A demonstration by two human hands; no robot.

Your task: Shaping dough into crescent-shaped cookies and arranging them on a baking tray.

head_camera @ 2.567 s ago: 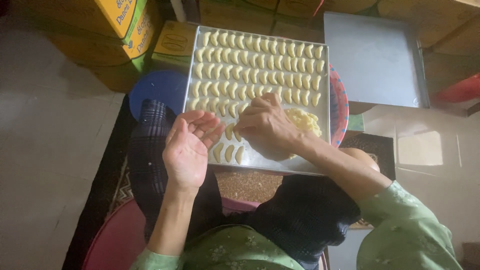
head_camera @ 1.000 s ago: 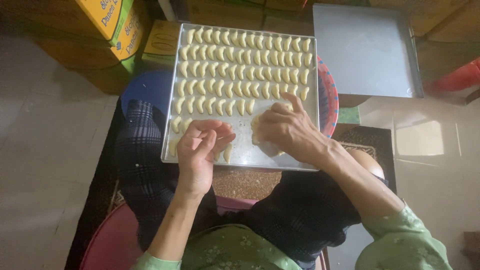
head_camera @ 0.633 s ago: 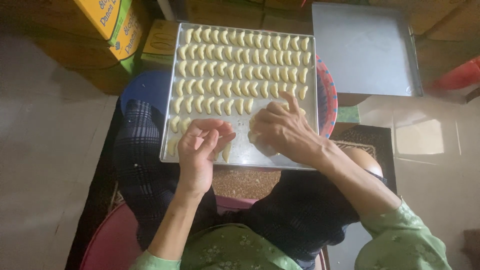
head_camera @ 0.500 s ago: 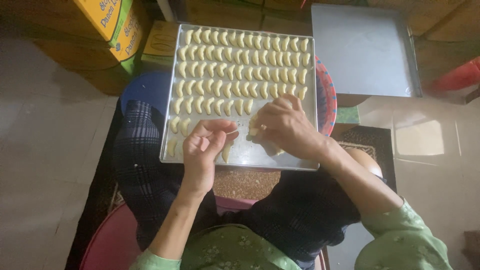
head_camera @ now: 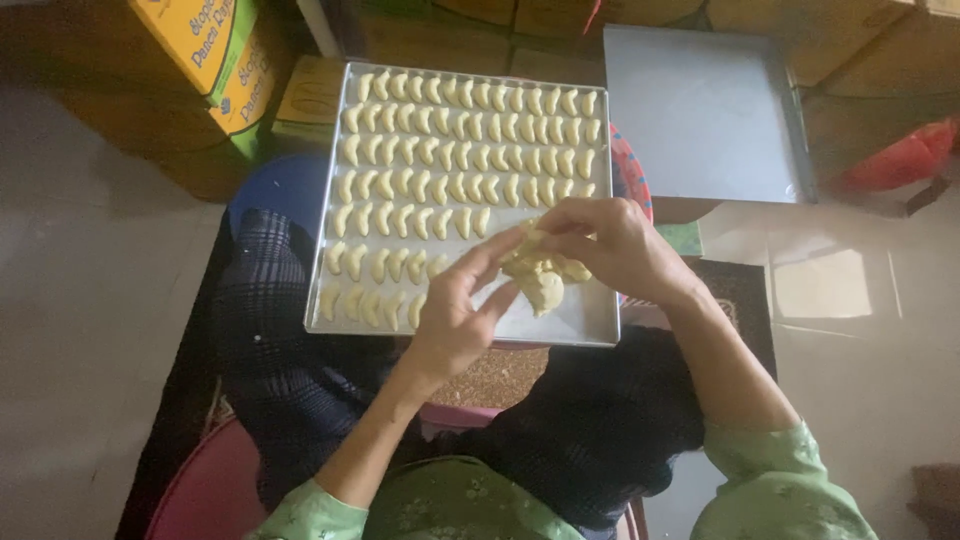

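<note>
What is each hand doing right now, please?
Left hand: open, fingertips pinching at the dough.
Right hand: closed on the dough lump.

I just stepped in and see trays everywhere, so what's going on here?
A person in green sleeves sits with a metal baking tray across their lap, mostly filled with rows of small crescent-shaped dough pieces. The right hand holds a lump of pale dough above the tray's bare corner, and the left hand reaches its fingers to that lump. A second, bare tray sits beyond, with cardboard boxes behind.
</note>
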